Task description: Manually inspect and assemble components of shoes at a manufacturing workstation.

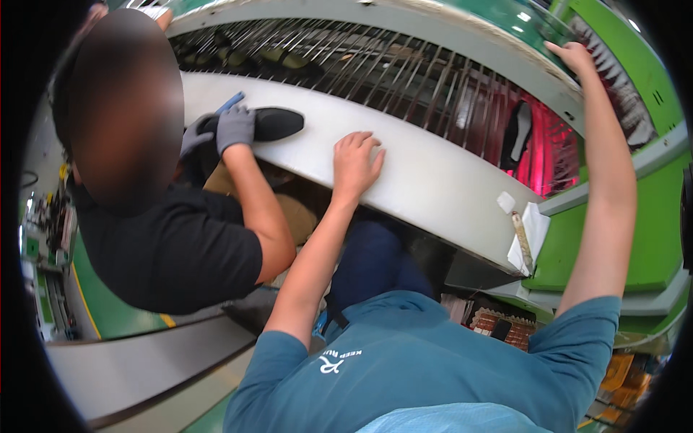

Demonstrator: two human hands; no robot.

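My left hand [355, 162] lies on the white worktop [433, 186] near its front edge, empty, its fingers loosely bent and apart. Far to the right, my right hand [574, 58] is raised at the edge of the green-topped upper shelf [505, 20]. One digit there stretches out toward the left, and nothing shows in that hand. To my left a co-worker's grey-gloved hand [236, 128] holds a black shoe [278, 124] above the worktop. A blue tool-like stick [231, 102] is beside that glove.
Metal rods [390, 76] form a rack behind the worktop. A dark shoe with a grey sole [517, 135] stands there by pink-red light. White paper [535, 234] and a wrapped stick [521, 238] lie at the worktop's right end, beside a green machine frame [606, 224]. The co-worker sits close by.
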